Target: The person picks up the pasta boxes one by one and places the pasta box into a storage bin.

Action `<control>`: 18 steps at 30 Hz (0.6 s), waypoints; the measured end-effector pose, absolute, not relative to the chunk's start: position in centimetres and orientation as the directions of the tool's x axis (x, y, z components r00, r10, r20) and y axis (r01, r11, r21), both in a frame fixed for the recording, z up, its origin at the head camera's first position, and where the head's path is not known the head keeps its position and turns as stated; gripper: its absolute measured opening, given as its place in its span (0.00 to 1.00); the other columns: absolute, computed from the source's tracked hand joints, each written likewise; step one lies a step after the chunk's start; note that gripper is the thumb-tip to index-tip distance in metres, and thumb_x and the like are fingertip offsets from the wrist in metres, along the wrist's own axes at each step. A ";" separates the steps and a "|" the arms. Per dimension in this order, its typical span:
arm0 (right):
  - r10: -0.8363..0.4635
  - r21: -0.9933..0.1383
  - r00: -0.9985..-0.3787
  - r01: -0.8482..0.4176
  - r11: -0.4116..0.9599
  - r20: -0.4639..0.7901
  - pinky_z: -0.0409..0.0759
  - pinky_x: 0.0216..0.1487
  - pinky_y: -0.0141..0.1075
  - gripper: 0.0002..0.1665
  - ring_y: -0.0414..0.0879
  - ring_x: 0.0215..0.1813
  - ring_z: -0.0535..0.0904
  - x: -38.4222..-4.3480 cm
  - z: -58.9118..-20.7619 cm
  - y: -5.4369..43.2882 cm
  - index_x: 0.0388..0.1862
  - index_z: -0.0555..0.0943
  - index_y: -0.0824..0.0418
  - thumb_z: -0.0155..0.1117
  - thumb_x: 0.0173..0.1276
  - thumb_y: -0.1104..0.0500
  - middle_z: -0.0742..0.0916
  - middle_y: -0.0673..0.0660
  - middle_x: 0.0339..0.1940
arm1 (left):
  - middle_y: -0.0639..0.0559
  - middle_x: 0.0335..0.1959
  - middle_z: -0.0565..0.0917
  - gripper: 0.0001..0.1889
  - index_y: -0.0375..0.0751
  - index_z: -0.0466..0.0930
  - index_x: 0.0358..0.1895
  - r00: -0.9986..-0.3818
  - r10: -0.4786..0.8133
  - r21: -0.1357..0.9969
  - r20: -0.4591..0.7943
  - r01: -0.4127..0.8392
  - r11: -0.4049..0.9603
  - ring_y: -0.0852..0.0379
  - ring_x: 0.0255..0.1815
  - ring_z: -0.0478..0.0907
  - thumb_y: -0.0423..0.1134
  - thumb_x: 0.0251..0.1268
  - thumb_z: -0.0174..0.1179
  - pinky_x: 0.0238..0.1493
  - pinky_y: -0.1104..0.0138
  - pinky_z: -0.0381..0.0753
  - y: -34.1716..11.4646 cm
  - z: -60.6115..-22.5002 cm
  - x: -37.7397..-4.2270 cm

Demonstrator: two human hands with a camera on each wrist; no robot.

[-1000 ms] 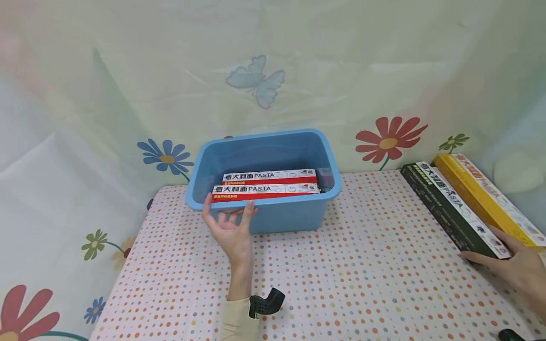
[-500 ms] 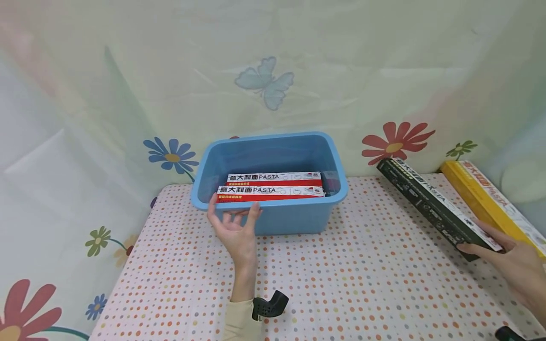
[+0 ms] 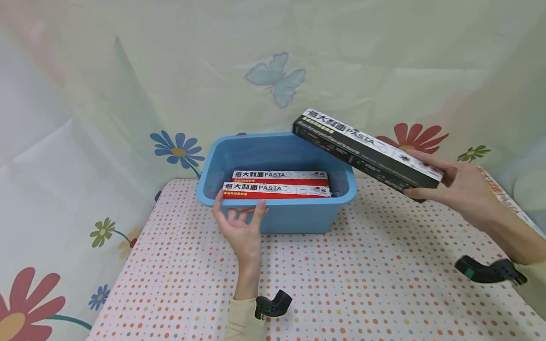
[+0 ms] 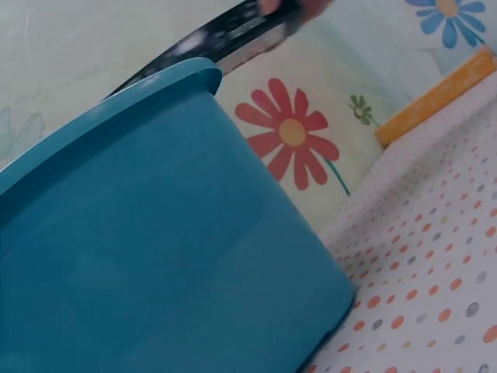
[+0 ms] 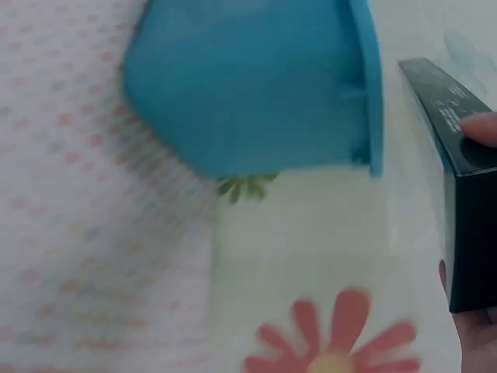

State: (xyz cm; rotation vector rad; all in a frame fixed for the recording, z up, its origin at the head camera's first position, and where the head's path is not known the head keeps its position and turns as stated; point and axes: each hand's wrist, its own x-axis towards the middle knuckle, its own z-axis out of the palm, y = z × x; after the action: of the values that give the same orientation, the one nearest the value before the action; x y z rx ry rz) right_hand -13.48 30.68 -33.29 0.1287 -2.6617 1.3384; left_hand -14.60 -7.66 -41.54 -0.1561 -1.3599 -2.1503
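Observation:
My right hand (image 3: 465,187) holds a black pasta box (image 3: 367,150) by its near right end, thumb on the front side. The box slants in the air, its far left end over the bin's right back corner. A blue plastic bin (image 3: 298,218) stands on the table, with two red and white pasta boxes (image 3: 277,189) lying side by side in it. My left hand (image 3: 241,232) grips the bin's front rim near its left end, some fingertips tucked below the rim. In the right wrist view, the black box (image 5: 458,116) and part of the right hand show at the right edge.
A yellow pasta box (image 4: 435,97) lies at the table's right side, mostly behind the right arm in the head view. A flowered cloth (image 3: 192,71) hangs right behind the bin. Both wrists wear black camera mounts (image 3: 273,304).
My right hand has lifted the black box from beside the yellow one and carried it left and up to the bin. The left hand keeps its place on the rim.

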 end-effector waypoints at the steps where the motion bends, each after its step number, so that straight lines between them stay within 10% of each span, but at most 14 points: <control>1: -0.041 -0.775 -0.981 -0.174 0.608 0.188 0.74 0.37 0.23 0.49 0.35 0.46 0.75 -14.6 -32.6 29.7 0.79 0.72 0.47 0.81 0.60 0.65 0.80 0.35 0.52 | 0.19 0.63 0.70 0.47 0.44 0.53 0.79 -0.822 -0.412 0.788 0.393 0.532 -0.309 0.50 0.41 0.84 0.24 0.62 0.72 0.47 0.54 0.93 -7.7 -41.5 -14.6; 9: -0.316 -0.726 -0.948 -0.249 0.642 0.045 0.80 0.43 0.32 0.47 0.53 0.55 0.76 -21.7 -27.7 21.9 0.77 0.74 0.56 0.82 0.59 0.61 0.83 0.65 0.65 | 0.18 0.63 0.69 0.48 0.42 0.52 0.79 -0.831 -0.407 0.777 0.379 0.525 -0.348 0.51 0.39 0.84 0.23 0.61 0.72 0.45 0.54 0.94 -7.6 -41.6 -14.3; 18: -0.474 -0.616 -0.879 -0.348 0.706 -0.047 0.77 0.39 0.41 0.44 0.54 0.56 0.78 -25.4 -26.7 17.0 0.73 0.78 0.61 0.80 0.54 0.63 0.86 0.64 0.63 | 0.17 0.62 0.69 0.47 0.45 0.54 0.79 -0.831 -0.414 0.775 0.372 0.523 -0.354 0.51 0.37 0.84 0.24 0.61 0.73 0.44 0.53 0.94 -7.5 -41.5 -13.9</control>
State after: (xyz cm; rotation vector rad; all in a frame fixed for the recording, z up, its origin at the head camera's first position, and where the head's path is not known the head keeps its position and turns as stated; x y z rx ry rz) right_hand -25.38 17.01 -26.72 0.7532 -3.0866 1.0447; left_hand -13.91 -7.45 -41.47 -0.1485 -1.3139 -2.1953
